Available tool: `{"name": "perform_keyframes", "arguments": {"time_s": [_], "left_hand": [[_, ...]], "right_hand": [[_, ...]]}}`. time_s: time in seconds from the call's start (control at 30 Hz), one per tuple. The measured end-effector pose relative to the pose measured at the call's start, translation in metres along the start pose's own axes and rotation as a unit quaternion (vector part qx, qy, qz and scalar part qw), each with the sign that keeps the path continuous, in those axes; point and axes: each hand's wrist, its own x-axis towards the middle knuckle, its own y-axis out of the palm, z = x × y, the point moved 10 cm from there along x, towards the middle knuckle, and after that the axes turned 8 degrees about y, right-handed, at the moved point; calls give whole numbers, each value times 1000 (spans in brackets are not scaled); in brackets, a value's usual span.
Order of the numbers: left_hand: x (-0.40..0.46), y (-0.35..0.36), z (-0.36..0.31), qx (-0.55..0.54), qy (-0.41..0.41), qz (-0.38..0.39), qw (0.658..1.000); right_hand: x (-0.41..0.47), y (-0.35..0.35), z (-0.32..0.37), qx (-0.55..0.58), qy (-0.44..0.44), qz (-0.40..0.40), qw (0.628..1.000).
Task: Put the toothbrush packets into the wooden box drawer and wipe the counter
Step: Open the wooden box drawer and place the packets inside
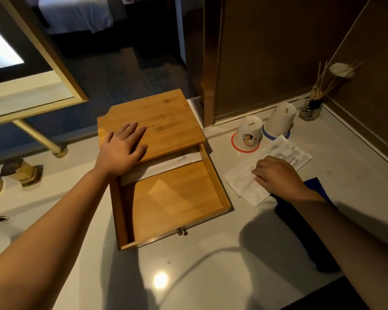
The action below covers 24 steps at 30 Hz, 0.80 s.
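Observation:
A wooden box [161, 113] stands on the pale counter [211, 265], its drawer [217, 186] pulled out toward me. One white toothbrush packet [166, 166] lies across the back of the drawer, partly under the box top. My left hand [121, 146] rests flat on the box lid, fingers spread. To the right, a few white toothbrush packets [242, 182] lie overlapped on the counter. My right hand [278, 175] is down on them with fingers curled; whether it grips one I cannot tell. A dark blue cloth [305, 231] lies under my right forearm.
Two upturned paper cups [249, 133] [280, 119] stand behind the packets, and a reed diffuser [311, 108] sits in the back right corner. A gold tap [20, 171] and white basin [0, 220] are at the left. A gold-framed mirror [31, 86] hangs behind.

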Motion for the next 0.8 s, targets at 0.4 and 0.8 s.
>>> {"name": "perform_keyframes", "arguments": {"time_s": [0.4, 0.8], "left_hand": [[0, -1, 0, -6, 3, -7, 1000], [0, -1, 0, -7, -1, -6, 1000]], "right_hand": [[-19, -54, 28, 71, -17, -194, 978], [-13, -134, 223, 114, -182, -176, 961]]}}
